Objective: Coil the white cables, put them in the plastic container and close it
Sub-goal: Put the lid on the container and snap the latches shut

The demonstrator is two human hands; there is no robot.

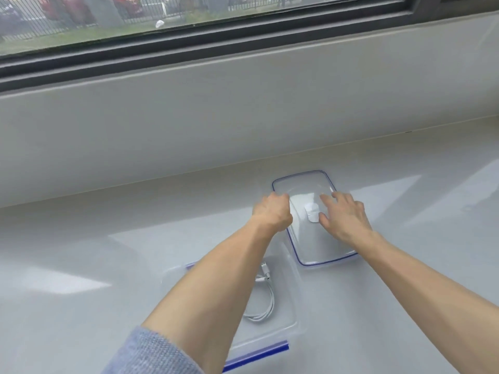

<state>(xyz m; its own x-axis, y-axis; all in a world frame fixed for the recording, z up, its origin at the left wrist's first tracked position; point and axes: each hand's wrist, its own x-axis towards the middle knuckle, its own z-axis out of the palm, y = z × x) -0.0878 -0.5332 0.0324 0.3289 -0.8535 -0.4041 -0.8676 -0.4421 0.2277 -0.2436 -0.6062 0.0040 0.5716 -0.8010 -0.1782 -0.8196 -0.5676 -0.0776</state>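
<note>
Left hand [272, 211] has its fingers curled round the lid [318, 247] edge, right hand [345, 217] spread flat on top. Coiled white cable [272, 300] is in the open plastic container [286, 329].

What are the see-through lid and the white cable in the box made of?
The lid looks like clear, glossy hard plastic: the counter shows right through it. The cable seems coated in smooth white plastic or rubber, since it bends softly into loops.

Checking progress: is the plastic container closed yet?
Open: the lid lies apart on the counter; the coiled cable sits uncovered in the container.
</note>
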